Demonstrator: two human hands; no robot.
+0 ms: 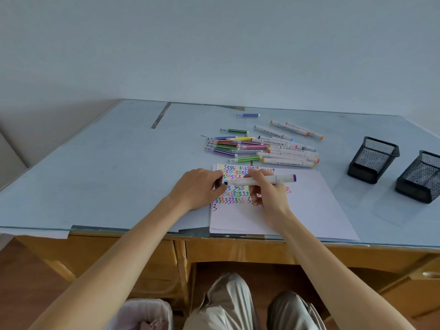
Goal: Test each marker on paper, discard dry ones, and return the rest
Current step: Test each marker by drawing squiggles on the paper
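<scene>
While the desk carries everything, the step in hand looks like capping or uncapping one marker over the paper, which lies at the near edge and is scribbled with coloured squiggles across its far half. Two mesh cups stand at 3 o'clock of the paper, seemingly waiting for good markers. A bin sits under the desk at 7 o'clock, likely for dry ones. The pile of loose markers lies at 12 o'clock, just beyond the paper.

The right hand grips a white marker, level, purple end toward 3 o'clock. The left hand pinches its dark tip end; whether that is a cap, I cannot tell. Next, I judge, calls for a straight pull or push along the barrel, then a stroke on bare paper.
</scene>
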